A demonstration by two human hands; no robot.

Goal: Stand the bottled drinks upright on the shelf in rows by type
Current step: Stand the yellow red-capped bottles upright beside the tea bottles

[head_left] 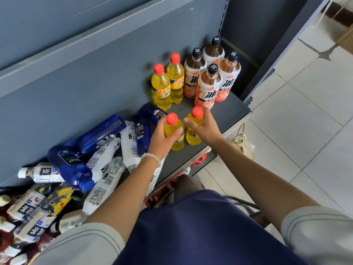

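My left hand (162, 137) grips an upright yellow bottle with a red cap (174, 136) near the front of the grey shelf (229, 109). Right beside it, my right hand (205, 129) holds a second upright yellow bottle (193, 129). Two more yellow bottles (168, 83) stand in a row behind them. Several black-capped iced tea bottles (212, 73) stand upright at the back right. Blue bottles (99, 136) and white-labelled bottles (107, 169) lie in a heap on the shelf's left part.
The shelf's grey back panel (86, 83) rises behind the bottles. More tea bottles with black-and-white labels (34, 211) lie at the lower left. A cloth bag (244, 144) hangs below the shelf's front edge. Tiled floor (305, 111) lies to the right.
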